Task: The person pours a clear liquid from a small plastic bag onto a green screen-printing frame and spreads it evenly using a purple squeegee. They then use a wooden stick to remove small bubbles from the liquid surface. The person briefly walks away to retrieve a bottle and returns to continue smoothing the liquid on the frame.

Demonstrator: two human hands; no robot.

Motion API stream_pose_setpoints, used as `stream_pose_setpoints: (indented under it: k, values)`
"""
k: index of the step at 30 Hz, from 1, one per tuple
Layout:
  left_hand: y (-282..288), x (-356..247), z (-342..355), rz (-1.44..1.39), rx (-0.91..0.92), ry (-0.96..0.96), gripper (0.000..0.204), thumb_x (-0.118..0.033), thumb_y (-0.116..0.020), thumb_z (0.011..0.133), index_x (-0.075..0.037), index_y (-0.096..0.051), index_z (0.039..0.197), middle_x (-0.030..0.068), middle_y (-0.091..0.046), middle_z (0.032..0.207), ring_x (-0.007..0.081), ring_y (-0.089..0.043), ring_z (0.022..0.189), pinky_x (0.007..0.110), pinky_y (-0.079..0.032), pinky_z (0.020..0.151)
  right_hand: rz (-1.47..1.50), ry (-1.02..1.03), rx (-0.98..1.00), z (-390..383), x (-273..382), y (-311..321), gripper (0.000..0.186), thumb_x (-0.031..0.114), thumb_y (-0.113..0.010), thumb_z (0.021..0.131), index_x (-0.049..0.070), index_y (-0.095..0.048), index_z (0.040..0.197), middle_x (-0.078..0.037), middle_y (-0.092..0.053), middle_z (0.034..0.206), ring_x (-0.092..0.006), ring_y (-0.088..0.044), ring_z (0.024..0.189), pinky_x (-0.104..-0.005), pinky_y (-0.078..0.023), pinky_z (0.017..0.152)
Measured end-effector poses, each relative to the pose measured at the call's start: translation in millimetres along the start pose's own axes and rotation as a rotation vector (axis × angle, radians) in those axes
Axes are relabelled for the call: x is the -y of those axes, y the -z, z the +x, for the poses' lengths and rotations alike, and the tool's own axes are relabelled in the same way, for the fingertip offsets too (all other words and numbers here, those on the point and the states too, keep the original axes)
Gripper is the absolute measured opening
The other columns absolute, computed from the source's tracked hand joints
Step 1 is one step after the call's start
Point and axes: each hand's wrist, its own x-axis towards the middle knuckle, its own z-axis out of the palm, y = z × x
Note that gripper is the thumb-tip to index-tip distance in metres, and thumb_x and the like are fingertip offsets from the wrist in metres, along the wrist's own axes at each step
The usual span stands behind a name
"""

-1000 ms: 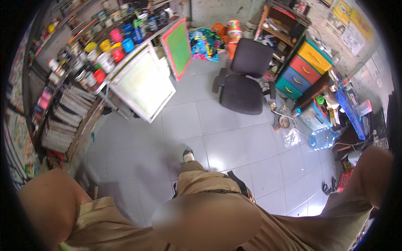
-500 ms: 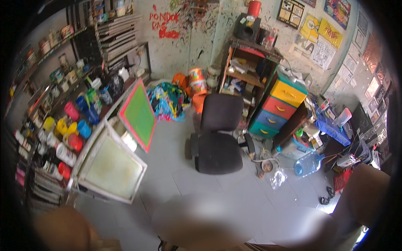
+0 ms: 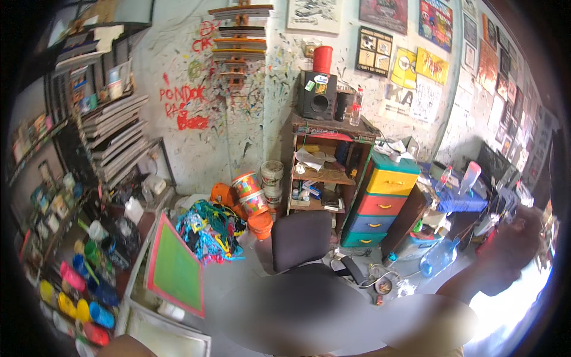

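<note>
My right hand (image 3: pixel 514 247) is raised at the right side, dark and smeared by motion, with the bright floor behind its lower part. Its fingers do not show clearly, and I make out nothing held in it. At the lower left edge, only a rounded brown sliver of what seems to be my left arm or hand (image 3: pixel 126 347) shows, with no fingers visible. It overlaps the lower side of a pale-framed printing screen (image 3: pixel 163 333). Above that leans a green screen with a pink border (image 3: pixel 177 268). A black office chair (image 3: pixel 301 241) stands ahead, its seat hidden by a blurred patch.
Shelves at left hold cups, bottles and a stack of frames (image 3: pixel 116 140). A cloth heap (image 3: pixel 208 229) lies beside orange buckets (image 3: pixel 260 226). Behind the chair stand a speaker (image 3: pixel 318 95) on a cabinet and a colourful drawer unit (image 3: pixel 380 205). A water jug (image 3: pixel 439 259) and cables lie at right.
The view has tilted up and shifted, so more wall shows and the chair sits lower. My right hand now shows at the right, while the brown shape at lower left has mostly left the picture.
</note>
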Motion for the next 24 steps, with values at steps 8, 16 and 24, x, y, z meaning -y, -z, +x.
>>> stream_pose_setpoints:
  k: [8,16,24]
  values:
    - [15.1,165.7,-135.5,0.252,0.021,0.543,0.048,-0.032,-0.049,0.088,0.009,-0.051,0.113,0.0161,-0.053,0.108,0.0254,-0.051,0.098,0.034,-0.041,0.084,-0.143,-1.371,0.556,-310.9,-143.7,-191.2,0.044,0.026,-0.063,0.085,0.0,-0.054,0.119,-0.018,-0.061,0.114,-0.0263,-0.058,0.106,-0.0357,-0.046,0.088]
    - [11.6,231.3,-448.4,0.043,0.743,2.067,0.03,-0.024,-0.06,0.082,-0.006,-0.061,0.106,0.0029,-0.062,0.088,0.0122,-0.056,0.078,0.026,-0.041,0.062,-0.148,-2.793,0.63,-583.3,156.3,-59.6,0.048,0.037,-0.052,0.09,0.011,-0.045,0.131,-0.014,-0.052,0.13,-0.0308,-0.059,0.106,-0.0501,-0.047,0.082]
    - [-22.1,78.8,-624.6,-0.244,2.057,1.889,0.035,-0.03,-0.071,0.08,0.0,-0.064,0.097,0.0074,-0.066,0.09,0.0131,-0.059,0.079,0.027,-0.047,0.071,-0.672,-2.838,-0.192,-520.3,445.4,-12.7,0.041,0.03,-0.058,0.085,0.004,-0.054,0.117,-0.015,-0.062,0.101,-0.0309,-0.063,0.086,-0.0477,-0.046,0.067]
